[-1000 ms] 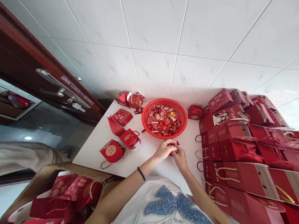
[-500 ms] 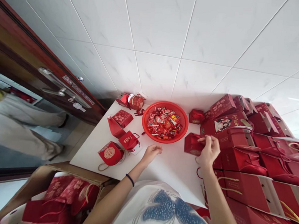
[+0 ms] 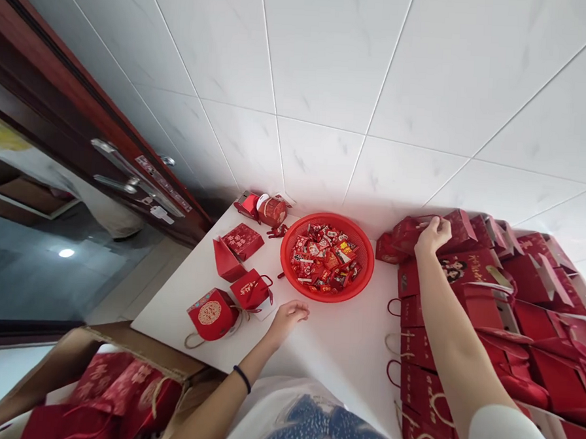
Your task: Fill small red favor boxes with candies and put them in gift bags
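My right hand (image 3: 434, 237) grips the top of a small red gift box (image 3: 406, 233) by the wall, at the left end of the stacked boxes. Just below it and to its left another small red box (image 3: 388, 248) stands on the table. My left hand (image 3: 290, 319) hovers over the table in front of the red plastic basket (image 3: 324, 297), holding nothing, its fingers loosely bent and apart from the rim. In that basket lie many wrapped candies (image 3: 326, 257). Red gift boxes, including a round-fronted one (image 3: 213, 313) and a ribbon-handled one (image 3: 251, 289), stand left of this hand.
Rows of red gift boxes (image 3: 482, 262) fill the right side, some with rope handles. At the lower left a cardboard carton (image 3: 134, 345) holds more red boxes. A tiled wall (image 3: 320, 162) backs the white table (image 3: 345, 340). A door (image 3: 131, 126) and a person's leg (image 3: 109, 210) are at left.
My right hand has carried the small red gift box away from the table's middle, back toward the wall beside the other box. The left hand has stayed near the basket. My view has shifted slightly.
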A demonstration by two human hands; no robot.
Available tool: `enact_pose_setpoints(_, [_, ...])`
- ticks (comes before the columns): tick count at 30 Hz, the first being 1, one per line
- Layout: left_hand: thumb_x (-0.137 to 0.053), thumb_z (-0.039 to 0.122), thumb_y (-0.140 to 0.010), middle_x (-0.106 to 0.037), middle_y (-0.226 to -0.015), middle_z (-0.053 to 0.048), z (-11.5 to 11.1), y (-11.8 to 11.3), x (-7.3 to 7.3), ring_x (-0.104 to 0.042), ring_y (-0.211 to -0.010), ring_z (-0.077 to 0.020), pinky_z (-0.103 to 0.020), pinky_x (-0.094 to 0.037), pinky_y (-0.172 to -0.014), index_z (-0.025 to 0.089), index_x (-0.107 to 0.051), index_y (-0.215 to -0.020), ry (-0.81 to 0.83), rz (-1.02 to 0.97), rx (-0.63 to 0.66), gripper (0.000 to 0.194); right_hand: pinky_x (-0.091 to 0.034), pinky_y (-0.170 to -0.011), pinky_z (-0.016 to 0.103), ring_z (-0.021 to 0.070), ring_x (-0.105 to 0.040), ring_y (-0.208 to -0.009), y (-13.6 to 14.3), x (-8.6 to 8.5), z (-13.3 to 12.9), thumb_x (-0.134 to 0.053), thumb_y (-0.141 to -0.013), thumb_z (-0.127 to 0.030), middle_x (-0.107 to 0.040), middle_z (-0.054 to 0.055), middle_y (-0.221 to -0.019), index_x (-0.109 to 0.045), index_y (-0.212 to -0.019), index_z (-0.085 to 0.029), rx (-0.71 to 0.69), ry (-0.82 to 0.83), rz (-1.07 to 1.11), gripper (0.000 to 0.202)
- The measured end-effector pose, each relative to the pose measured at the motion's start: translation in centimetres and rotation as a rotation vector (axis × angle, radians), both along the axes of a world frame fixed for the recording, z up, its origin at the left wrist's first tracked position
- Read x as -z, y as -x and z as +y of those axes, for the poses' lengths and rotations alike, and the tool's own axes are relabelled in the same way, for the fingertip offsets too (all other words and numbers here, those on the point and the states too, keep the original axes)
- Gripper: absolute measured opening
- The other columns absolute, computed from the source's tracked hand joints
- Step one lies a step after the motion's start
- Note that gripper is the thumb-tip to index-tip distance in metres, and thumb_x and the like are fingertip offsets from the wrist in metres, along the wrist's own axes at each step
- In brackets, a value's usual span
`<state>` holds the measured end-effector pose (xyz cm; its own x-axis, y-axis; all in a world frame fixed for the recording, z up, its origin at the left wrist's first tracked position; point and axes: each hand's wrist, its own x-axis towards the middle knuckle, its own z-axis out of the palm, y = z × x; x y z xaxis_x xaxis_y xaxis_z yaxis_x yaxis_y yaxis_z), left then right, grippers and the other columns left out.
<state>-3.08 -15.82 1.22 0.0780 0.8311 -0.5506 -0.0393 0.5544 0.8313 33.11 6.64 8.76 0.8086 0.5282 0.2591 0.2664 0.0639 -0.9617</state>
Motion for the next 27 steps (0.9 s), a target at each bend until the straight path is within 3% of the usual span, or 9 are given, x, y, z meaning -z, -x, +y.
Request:
enact_pose_setpoints(4, [-0.067,0.031,-0.061,-0.072,-0.080,-0.005,0.2,0.4,0.1,-0.066,-0.079,-0.0207,-0.035,-0.049,-0.084,0.018,-0.069,-0.076,0.024,-0.002,-0.039,0.020,-0.049,-0.054,0.030,0.0150,-0.051,-0.047,0.3,2.2,1.3,-0.048,-0.092,-0.052,-0.043,-0.008,-0.050,-0.049,-0.081,-0.023,-0.049,0.063,0.012,0.031])
enact_pose_setpoints(8, [-0.065,0.028,-0.061,-0.072,-0.078,-0.004,0.4,0.3,0.2,-0.066,-0.077,-0.0199,-0.036,-0.050,-0.085,0.018,-0.069,-0.074,0.045,0.005,-0.048,0.017,-0.051,-0.063,0.034,0.0182,-0.056,-0.056,-0.1,3.1,1.4,-0.054,-0.086,-0.053,-0.052,-0.003,-0.054,-0.053,-0.078,-0.021,-0.100,0.135,-0.029,0.034])
enact_pose_setpoints(12, [-0.065,0.026,-0.061,-0.071,-0.075,-0.003,0.6,-0.3,0.6,-0.066,-0.075,-0.0195,-0.035,-0.050,-0.082,0.018,-0.068,-0.073,0.049,0.006,-0.040,0.015,-0.048,-0.087,0.046,0.0286,-0.061,-0.087,-1.0,3.1,0.3,-0.061,-0.081,-0.051,-0.066,0.013,-0.084,-0.061,-0.086,-0.016,-0.130,0.288,-0.398,0.036])
enact_pose_setpoints(16, [-0.065,0.024,-0.061,-0.070,-0.073,-0.003,0.6,-0.7,0.9,-0.065,-0.074,-0.0188,-0.034,-0.050,-0.081,0.018,-0.069,-0.073,0.052,-0.005,-0.035,0.014,-0.039,-0.097,0.054,0.0377,-0.053,-0.110,-0.8,3.3,-1.4,-0.067,-0.074,-0.048,-0.063,0.022,-0.109,-0.063,-0.104,-0.012,-0.141,0.449,-0.604,0.047])
enact_pose_setpoints(21, [-0.065,0.026,-0.061,-0.070,-0.075,-0.003,0.6,-0.9,1.0,-0.065,-0.075,-0.0192,-0.034,-0.049,-0.082,0.018,-0.068,-0.075,0.047,0.008,-0.003,0.017,-0.036,-0.099,0.058,0.0460,-0.045,-0.120,0.2,3.7,-2.8,-0.079,-0.060,-0.046,-0.051,0.028,-0.129,-0.047,-0.130,-0.010,-0.175,0.619,-0.563,0.085])
enact_pose_setpoints(27, [-0.066,0.028,-0.060,-0.070,-0.075,-0.003,0.3,-0.7,1.2,-0.064,-0.075,-0.0196,-0.035,-0.049,-0.083,0.018,-0.068,-0.074,0.048,0.004,-0.015,0.017,-0.038,-0.099,0.058,0.0464,-0.042,-0.123,0.3,3.5,-3.1,-0.079,-0.060,-0.044,-0.049,0.026,-0.130,-0.039,-0.136,-0.014,-0.207,0.640,-0.466,0.091])
